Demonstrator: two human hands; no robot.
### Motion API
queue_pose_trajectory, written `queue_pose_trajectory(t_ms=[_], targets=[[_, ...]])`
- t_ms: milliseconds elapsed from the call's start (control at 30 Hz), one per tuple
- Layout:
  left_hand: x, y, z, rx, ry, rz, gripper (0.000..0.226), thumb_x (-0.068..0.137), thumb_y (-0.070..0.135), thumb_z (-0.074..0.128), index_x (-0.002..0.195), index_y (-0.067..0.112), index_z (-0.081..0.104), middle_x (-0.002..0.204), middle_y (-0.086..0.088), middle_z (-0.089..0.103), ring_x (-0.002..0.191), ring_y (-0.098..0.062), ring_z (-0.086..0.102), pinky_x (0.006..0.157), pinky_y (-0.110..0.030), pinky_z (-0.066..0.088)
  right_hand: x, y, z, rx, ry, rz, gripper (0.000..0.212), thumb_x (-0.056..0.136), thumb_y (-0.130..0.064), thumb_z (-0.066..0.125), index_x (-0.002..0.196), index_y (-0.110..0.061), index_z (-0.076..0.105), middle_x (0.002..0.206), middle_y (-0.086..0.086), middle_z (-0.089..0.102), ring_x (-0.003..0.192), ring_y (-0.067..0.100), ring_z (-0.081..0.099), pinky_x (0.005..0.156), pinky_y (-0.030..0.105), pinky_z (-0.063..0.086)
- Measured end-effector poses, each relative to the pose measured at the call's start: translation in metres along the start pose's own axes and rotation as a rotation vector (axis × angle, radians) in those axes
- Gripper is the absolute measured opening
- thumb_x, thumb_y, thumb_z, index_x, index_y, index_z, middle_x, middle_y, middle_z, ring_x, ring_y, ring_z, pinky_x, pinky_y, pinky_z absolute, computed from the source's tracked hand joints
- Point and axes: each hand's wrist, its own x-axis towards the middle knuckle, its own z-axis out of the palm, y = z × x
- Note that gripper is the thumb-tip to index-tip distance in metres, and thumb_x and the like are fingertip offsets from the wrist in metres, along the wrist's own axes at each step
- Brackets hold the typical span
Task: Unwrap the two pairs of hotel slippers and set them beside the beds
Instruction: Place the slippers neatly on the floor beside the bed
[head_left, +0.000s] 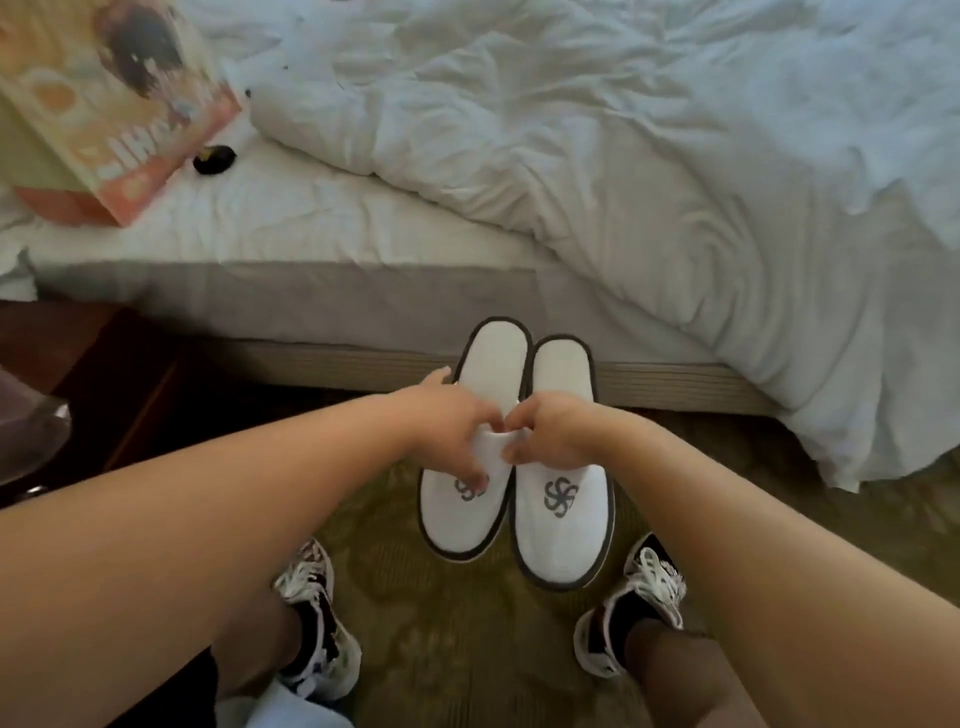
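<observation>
Black-and-white laced sneakers (307, 584) are seen on the patterned olive carpet (457, 629). Just beyond, a pair of white terry slippers with dark trim (563, 545) is held side by side, near the white-sheeted bed (311, 244). The left grip (452, 431) is curled on the left slipper's upper, the right grip (548, 436) on the right's.

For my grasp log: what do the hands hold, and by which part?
The left hand grips the left slipper, the right hand the right slipper, each by the upper's opening edge.
</observation>
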Motion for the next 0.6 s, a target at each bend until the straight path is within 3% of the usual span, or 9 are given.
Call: queue_pose_trajectory(t_ms=[200,367,500,600], targets=[[0.073,-0.041,0.059,-0.122,-0.164,0.057,0.042,0.077,0.062,0.064,0.112,0.038,0.06,0.098,0.015,0.067,0.106,-0.011,0.057,0.12,-0.052,0.008,0.077,0.042,0.042,0.061,-0.103,0.067,0.022,0.092,-0.037,0.064,0.113,-0.03,0.068,0.1,-0.005,0.064,0.086,0.012,0.059,0.066,0.027,0.045],[0.128,-0.069,0.114,-0.189,-0.185,0.066,0.081,0.074,0.059,0.069,0.145,0.038,0.036,0.119,0.006,0.067,0.12,-0.017,0.054,0.119,-0.043,0.008,0.144,0.073,0.082,0.058,-0.227,0.096,0.03,0.092,-0.037,0.063,0.12,-0.026,0.066,0.113,0.0,0.063,0.098,0.019,0.059,0.082,0.033,0.05],[0.174,-0.082,0.155,-0.235,-0.158,0.125,0.068,0.077,0.054,0.068,0.138,0.035,0.045,0.102,0.004,0.065,0.11,-0.02,0.055,0.093,-0.03,0.027,0.199,0.101,0.104,0.001,-0.289,0.088,0.028,0.093,-0.034,0.062,0.119,-0.024,0.066,0.117,0.002,0.064,0.097,0.019,0.056,0.084,0.034,0.048],[0.208,-0.094,0.185,-0.288,-0.192,0.122,0.061,0.081,0.052,0.068,0.136,0.034,0.048,0.113,0.001,0.067,0.109,-0.021,0.056,0.099,-0.033,0.033,0.235,0.126,0.121,-0.037,-0.326,0.073,0.028,0.093,-0.031,0.061,0.12,-0.023,0.065,0.122,0.005,0.064,0.105,0.023,0.059,0.092,0.036,0.05]])
